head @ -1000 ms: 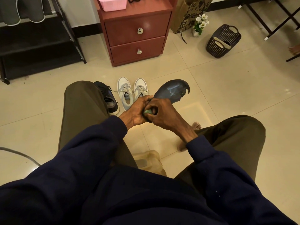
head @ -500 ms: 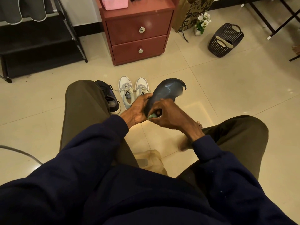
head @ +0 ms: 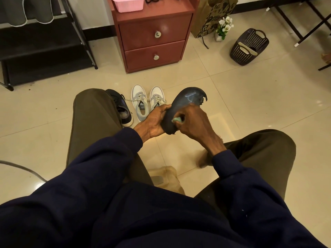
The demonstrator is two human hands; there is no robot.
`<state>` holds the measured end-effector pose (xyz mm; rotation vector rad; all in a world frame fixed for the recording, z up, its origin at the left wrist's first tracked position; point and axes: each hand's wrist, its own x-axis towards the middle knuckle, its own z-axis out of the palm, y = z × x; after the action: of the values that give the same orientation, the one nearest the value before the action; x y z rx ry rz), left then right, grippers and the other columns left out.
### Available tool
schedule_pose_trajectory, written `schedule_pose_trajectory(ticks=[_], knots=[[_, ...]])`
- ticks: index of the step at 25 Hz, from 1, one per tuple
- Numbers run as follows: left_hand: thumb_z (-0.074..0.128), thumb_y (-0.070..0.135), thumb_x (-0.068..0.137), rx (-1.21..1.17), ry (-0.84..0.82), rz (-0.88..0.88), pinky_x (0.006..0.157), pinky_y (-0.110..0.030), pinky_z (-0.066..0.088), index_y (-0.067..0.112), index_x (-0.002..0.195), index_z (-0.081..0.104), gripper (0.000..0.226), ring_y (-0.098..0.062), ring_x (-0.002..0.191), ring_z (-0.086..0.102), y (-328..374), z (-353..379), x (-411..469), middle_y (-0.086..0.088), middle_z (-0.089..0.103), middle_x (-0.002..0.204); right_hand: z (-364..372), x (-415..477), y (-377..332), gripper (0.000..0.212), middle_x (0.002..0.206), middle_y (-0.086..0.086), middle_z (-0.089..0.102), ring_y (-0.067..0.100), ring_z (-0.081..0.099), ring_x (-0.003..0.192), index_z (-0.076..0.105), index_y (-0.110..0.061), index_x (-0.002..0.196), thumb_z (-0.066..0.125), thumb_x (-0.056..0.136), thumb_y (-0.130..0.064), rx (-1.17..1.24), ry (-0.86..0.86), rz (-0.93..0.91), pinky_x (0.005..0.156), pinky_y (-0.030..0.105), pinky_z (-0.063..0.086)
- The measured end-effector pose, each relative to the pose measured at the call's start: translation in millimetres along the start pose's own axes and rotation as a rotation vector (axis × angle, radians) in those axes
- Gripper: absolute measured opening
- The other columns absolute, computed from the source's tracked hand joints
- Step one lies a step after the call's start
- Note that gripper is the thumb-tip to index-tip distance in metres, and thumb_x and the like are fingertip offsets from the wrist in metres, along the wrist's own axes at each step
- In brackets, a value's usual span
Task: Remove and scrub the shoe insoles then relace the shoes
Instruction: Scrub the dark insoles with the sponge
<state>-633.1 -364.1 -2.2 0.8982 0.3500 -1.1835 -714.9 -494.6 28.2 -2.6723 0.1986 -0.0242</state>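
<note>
Floor (head: 250, 97) of big pale tiles fills most of the room. A person sits over it in a dark blue top (head: 125, 203) and brown-green trousers (head: 93, 111), with the knees wide apart.

Far off on the left stands a black rack (head: 44, 51). Next to it is a red cabinet (head: 152, 33) with two drawers, both closed, and a pink tub (head: 128, 4) sits on top of it. A brown paper bag (head: 209, 13) leans by the right side of the cabinet. A dark basket (head: 249, 47) lies tipped over on the floor, farther right.

In front of the cabinet a pair of white shoes (head: 140, 97) stands side by side, with the laces in. A dark shoe (head: 121, 108) sits just beside them, partly hidden by the left knee.

The dark insole (head: 186, 101) is up in the air between the knees, out of any shoe. Its toe end points away and looks torn, and it has pale smears on it. The left hand (head: 154, 120) grips its heel end. The right hand (head: 193, 120) is curled round a small green sponge (head: 176, 119) and presses it on the insole.
</note>
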Motion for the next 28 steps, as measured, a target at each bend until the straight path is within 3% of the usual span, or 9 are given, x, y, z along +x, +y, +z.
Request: schedule_pose_trajectory(ticks=[3,6,8,11,14,18,23,25,28], knots=[[0.042,0.022,0.107,-0.026,-0.037,-0.016,0.073,-0.038,0.062,0.002,0.106,0.067,0.032,-0.025,0.084,0.066,-0.4,5.7,-3.8,-0.013,0.073,0.090,0.8,1.5,8.8,0.006,0.087,0.008,0.072,0.026,0.062,0.084,0.077,-0.012,0.085,0.078,0.080,-0.016,-0.189,0.215,0.121,0.068,0.032,0.049],[0.045,0.024,0.106,0.045,-0.014,0.017,0.073,-0.031,0.057,0.008,0.102,0.066,0.027,-0.021,0.079,0.066,-1.8,3.4,-1.5,-0.010,0.069,0.092,5.7,-3.7,-8.2,0.004,0.086,0.003,0.072,0.016,0.060,0.078,0.077,-0.013,0.085,0.075,0.082,-0.011,0.084,-0.008,-0.033,0.063,0.025,0.045],[0.047,0.025,0.105,0.042,-0.018,0.009,0.077,-0.034,0.056,0.008,0.103,0.064,0.024,-0.022,0.081,0.065,-2.2,1.4,0.9,-0.011,0.067,0.096,2.9,-3.6,-8.5,0.005,0.087,0.000,0.072,0.014,0.060,0.077,0.078,-0.015,0.086,0.075,0.083,-0.013,0.129,-0.073,-0.054,0.059,0.019,0.041],[0.044,0.023,0.107,-0.003,-0.053,-0.032,0.093,-0.049,0.054,0.004,0.110,0.064,0.028,-0.028,0.086,0.072,-3.2,3.6,-0.8,-0.015,0.074,0.097,-2.4,2.2,11.4,0.008,0.092,0.006,0.073,0.024,0.064,0.086,0.077,-0.013,0.091,0.075,0.084,-0.015,-0.086,0.177,0.087,0.066,0.030,0.048],[0.043,0.024,0.107,0.031,-0.076,-0.053,0.096,-0.053,0.051,0.003,0.117,0.063,0.030,-0.030,0.089,0.074,-5.7,4.4,0.0,-0.017,0.075,0.102,1.2,2.1,21.2,0.012,0.095,0.012,0.071,0.029,0.064,0.090,0.074,-0.007,0.097,0.073,0.086,-0.012,0.013,0.330,0.156,0.074,0.041,0.054],[0.048,0.023,0.105,0.057,-0.050,-0.048,0.082,-0.045,0.058,0.006,0.103,0.064,0.024,-0.027,0.082,0.067,-6.3,3.7,1.1,-0.015,0.066,0.099,8.9,1.5,8.5,0.007,0.088,0.000,0.071,0.014,0.058,0.082,0.077,-0.015,0.091,0.075,0.085,-0.017,0.136,0.086,-0.079,0.072,0.030,0.048],[0.048,0.026,0.105,0.109,-0.075,-0.086,0.084,-0.047,0.057,0.002,0.124,0.060,0.033,-0.037,0.098,0.071,-5.7,0.0,2.2,-0.022,0.072,0.114,1.7,5.9,38.4,0.012,0.097,0.007,0.071,0.023,0.061,0.093,0.075,-0.012,0.097,0.072,0.087,-0.018,0.018,0.336,0.188,0.081,0.040,0.051],[0.049,0.025,0.105,0.111,-0.076,-0.085,0.084,-0.048,0.055,0.002,0.117,0.062,0.029,-0.033,0.088,0.073,-4.9,0.6,1.1,-0.019,0.073,0.105,3.2,5.4,30.7,0.014,0.099,0.006,0.071,0.022,0.063,0.094,0.075,-0.011,0.100,0.071,0.088,-0.017,0.094,0.242,0.132,0.083,0.036,0.052],[0.052,0.024,0.104,0.082,-0.066,-0.075,0.073,-0.042,0.061,0.005,0.108,0.061,0.022,-0.026,0.076,0.068,-5.0,-1.2,1.9,-0.015,0.069,0.093,6.6,-0.4,11.9,0.007,0.089,-0.001,0.071,0.015,0.061,0.082,0.077,-0.015,0.091,0.074,0.085,-0.018,0.143,0.021,-0.071,0.072,0.033,0.052]])
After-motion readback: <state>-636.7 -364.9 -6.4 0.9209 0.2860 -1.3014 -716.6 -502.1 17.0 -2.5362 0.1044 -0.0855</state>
